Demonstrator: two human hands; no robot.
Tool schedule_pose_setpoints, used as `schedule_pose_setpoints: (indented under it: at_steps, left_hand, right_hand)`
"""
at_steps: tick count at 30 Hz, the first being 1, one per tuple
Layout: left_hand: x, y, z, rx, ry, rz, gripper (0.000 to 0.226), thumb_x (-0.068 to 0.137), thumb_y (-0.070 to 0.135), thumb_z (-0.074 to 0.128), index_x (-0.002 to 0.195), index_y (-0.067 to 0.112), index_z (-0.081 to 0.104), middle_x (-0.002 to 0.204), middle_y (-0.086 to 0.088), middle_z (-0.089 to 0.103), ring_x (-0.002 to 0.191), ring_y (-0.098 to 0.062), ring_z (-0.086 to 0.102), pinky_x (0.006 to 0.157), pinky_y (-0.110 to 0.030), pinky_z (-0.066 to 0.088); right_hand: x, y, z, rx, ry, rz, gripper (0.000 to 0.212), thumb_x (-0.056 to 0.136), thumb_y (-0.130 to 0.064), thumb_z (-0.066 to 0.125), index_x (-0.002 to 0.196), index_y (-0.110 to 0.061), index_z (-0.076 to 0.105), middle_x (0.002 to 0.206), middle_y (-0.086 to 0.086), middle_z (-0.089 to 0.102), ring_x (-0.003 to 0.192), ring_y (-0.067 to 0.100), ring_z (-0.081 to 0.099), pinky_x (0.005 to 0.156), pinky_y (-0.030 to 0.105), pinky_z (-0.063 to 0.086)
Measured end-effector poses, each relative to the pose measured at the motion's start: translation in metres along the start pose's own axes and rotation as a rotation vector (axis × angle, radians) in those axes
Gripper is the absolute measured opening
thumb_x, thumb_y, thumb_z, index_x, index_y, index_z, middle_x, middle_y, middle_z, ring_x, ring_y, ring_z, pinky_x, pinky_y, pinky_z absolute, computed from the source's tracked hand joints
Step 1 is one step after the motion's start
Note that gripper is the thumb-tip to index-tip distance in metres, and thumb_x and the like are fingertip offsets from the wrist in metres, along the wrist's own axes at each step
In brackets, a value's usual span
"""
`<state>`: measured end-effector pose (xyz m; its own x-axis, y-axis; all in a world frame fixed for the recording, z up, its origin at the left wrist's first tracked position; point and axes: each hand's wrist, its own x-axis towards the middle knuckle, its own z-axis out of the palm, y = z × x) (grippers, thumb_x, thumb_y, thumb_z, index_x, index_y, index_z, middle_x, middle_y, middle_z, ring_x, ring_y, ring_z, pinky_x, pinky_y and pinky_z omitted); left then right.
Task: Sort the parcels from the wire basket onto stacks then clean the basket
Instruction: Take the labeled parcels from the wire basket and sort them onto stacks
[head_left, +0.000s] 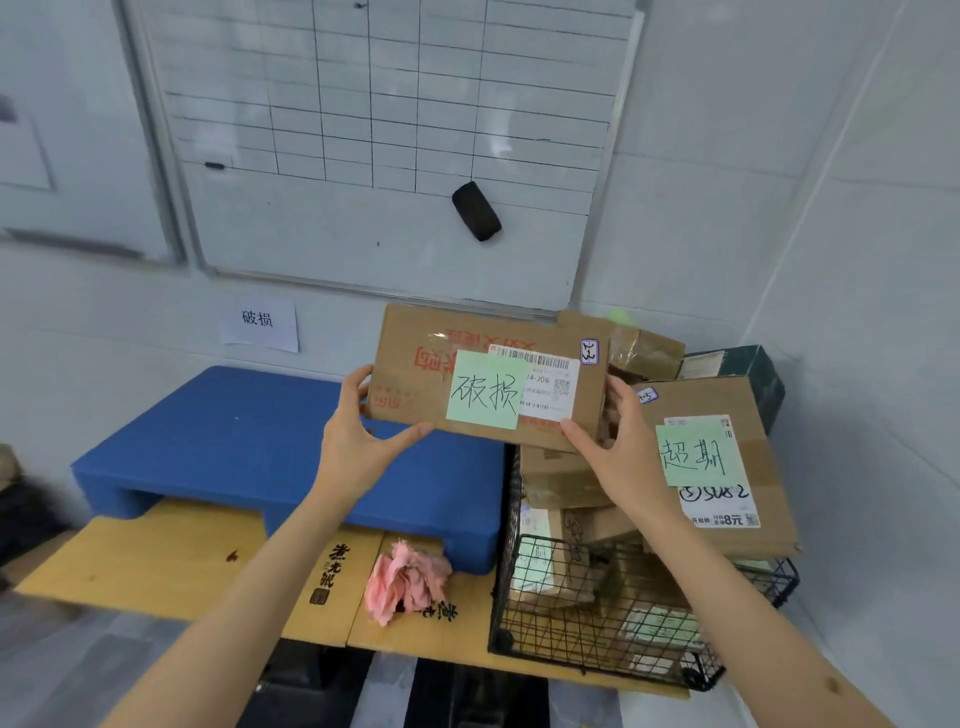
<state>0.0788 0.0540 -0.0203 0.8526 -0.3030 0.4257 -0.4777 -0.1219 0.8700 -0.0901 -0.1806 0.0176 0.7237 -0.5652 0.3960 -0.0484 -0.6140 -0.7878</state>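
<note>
Mid-sort: left hand (358, 434) and right hand (621, 457) held the parcel (485, 376), fingers (349, 395) curled round its ends; next, probably onto pallet (249, 431) below matching sign (258, 322).

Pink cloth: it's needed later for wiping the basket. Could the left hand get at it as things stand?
Likely not yet: the left hand grips the cardboard parcel together with the right hand. The pink cloth lies uncovered on the yellow board beside the wire basket, so a freed hand looks unobstructed.
</note>
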Motion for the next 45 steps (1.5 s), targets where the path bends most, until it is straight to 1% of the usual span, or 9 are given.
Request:
schedule_pose_setpoints:
  at_steps: [11, 18, 23, 26, 31, 35, 37, 40, 45]
  left_hand:
    - [0.021, 0.059, -0.037, -0.008, 0.136, 0.125, 0.080, 0.071, 0.034, 0.087, 0.130, 0.046, 0.033, 0.120, 0.028, 0.052, 0.103, 0.021, 0.048, 0.082, -0.012, 0.039]
    - [0.009, 0.065, -0.073, 0.049, 0.203, 0.093, 0.079, 0.073, 0.039, 0.084, 0.131, 0.049, 0.031, 0.125, 0.026, 0.048, 0.113, 0.003, 0.052, 0.089, -0.021, 0.044]
    - [-0.004, 0.047, -0.115, 0.119, 0.255, 0.051, 0.082, 0.067, 0.051, 0.080, 0.133, 0.047, 0.031, 0.133, 0.018, 0.045, 0.112, 0.011, 0.047, 0.089, -0.020, 0.042]
    - [-0.008, 0.034, -0.144, 0.126, 0.272, 0.010, 0.085, 0.065, 0.058, 0.084, 0.131, 0.050, 0.030, 0.127, 0.021, 0.050, 0.114, 0.008, 0.051, 0.090, -0.021, 0.046]
    - [-0.007, 0.007, -0.193, 0.160, 0.302, -0.043, 0.080, 0.071, 0.045, 0.084, 0.131, 0.045, 0.031, 0.127, 0.010, 0.054, 0.120, -0.012, 0.055, 0.100, -0.038, 0.049]
    - [0.008, -0.014, -0.235, 0.167, 0.304, -0.061, 0.077, 0.073, 0.039, 0.082, 0.132, 0.040, 0.032, 0.125, 0.008, 0.056, 0.111, 0.000, 0.057, 0.091, -0.029, 0.051]
    - [0.018, -0.026, -0.260, 0.166, 0.290, -0.074, 0.085, 0.067, 0.050, 0.083, 0.132, 0.041, 0.031, 0.121, 0.012, 0.056, 0.107, 0.003, 0.056, 0.082, -0.021, 0.049]
    - [0.033, -0.046, -0.301, 0.194, 0.280, -0.091, 0.091, 0.062, 0.059, 0.085, 0.133, 0.042, 0.030, 0.118, 0.015, 0.055, 0.103, 0.001, 0.057, 0.075, -0.017, 0.044]
    - [0.060, -0.080, -0.352, 0.267, 0.250, -0.093, 0.077, 0.073, 0.041, 0.081, 0.131, 0.041, 0.030, 0.121, 0.008, 0.054, 0.104, -0.012, 0.058, 0.080, -0.020, 0.043]
  right_hand:
    - [0.034, -0.051, -0.009, 0.189, -0.094, -0.150, 0.076, 0.090, -0.049, 0.063, 0.150, -0.052, 0.016, 0.139, -0.035, 0.045, 0.136, 0.003, 0.042, 0.116, 0.040, 0.034]
    - [0.046, -0.075, 0.021, 0.284, -0.186, -0.194, 0.077, 0.096, -0.036, 0.061, 0.155, -0.040, 0.012, 0.148, -0.021, 0.042, 0.133, 0.001, 0.040, 0.113, 0.032, 0.032]
    - [0.041, -0.091, 0.072, 0.360, -0.281, -0.147, 0.089, 0.094, -0.033, 0.064, 0.157, -0.033, 0.001, 0.127, -0.037, 0.046, 0.126, -0.001, 0.045, 0.111, 0.033, 0.031]
    - [0.040, -0.099, 0.107, 0.373, -0.331, -0.140, 0.080, 0.094, -0.036, 0.065, 0.155, -0.033, 0.015, 0.140, -0.020, 0.050, 0.127, 0.004, 0.049, 0.109, 0.033, 0.036]
    - [0.045, -0.120, 0.159, 0.398, -0.430, -0.129, 0.071, 0.095, -0.034, 0.063, 0.152, -0.037, 0.021, 0.126, -0.035, 0.041, 0.102, -0.020, 0.047, 0.087, 0.010, 0.035]
    - [0.051, -0.140, 0.208, 0.419, -0.460, -0.101, 0.074, 0.094, -0.039, 0.062, 0.153, -0.042, 0.017, 0.140, -0.028, 0.041, 0.122, -0.003, 0.044, 0.099, 0.020, 0.035]
    - [0.053, -0.152, 0.235, 0.428, -0.481, -0.085, 0.072, 0.095, -0.041, 0.060, 0.152, -0.046, 0.016, 0.131, -0.036, 0.044, 0.112, -0.013, 0.049, 0.091, 0.013, 0.035]
    - [0.053, -0.170, 0.276, 0.435, -0.494, -0.068, 0.069, 0.097, -0.043, 0.057, 0.150, -0.051, 0.015, 0.118, -0.048, 0.041, 0.103, -0.025, 0.046, 0.094, 0.014, 0.034]
    - [0.053, -0.184, 0.336, 0.438, -0.495, -0.063, 0.075, 0.088, -0.058, 0.055, 0.151, -0.053, 0.014, 0.129, -0.040, 0.045, 0.128, -0.005, 0.040, 0.107, 0.028, 0.030]
